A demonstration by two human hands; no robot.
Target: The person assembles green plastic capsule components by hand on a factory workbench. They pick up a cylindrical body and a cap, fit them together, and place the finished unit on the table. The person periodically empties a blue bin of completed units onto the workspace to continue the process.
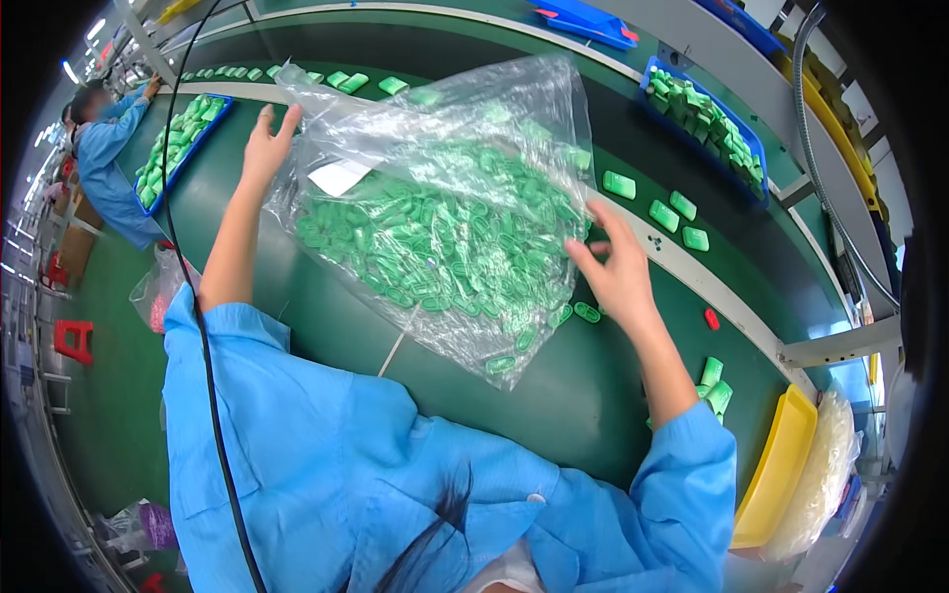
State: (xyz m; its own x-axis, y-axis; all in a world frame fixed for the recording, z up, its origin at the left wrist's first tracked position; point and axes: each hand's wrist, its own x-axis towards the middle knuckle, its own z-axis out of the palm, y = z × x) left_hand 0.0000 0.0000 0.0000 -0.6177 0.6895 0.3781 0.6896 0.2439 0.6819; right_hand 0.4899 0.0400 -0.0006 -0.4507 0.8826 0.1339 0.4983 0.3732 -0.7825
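The clear plastic bag [539, 84] of green oval plastic pieces [435, 242] lies on the green desk [484, 420], between both hands. The left hand [269, 148] is at its upper-left edge, hold unclear; the right hand's [618, 267] grip is parted at the right edge. Even support on both sides should limit spilling.

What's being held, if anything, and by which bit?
I can't tell if the bag is held: the left hand is at its upper-left edge, the right hand at its right edge.
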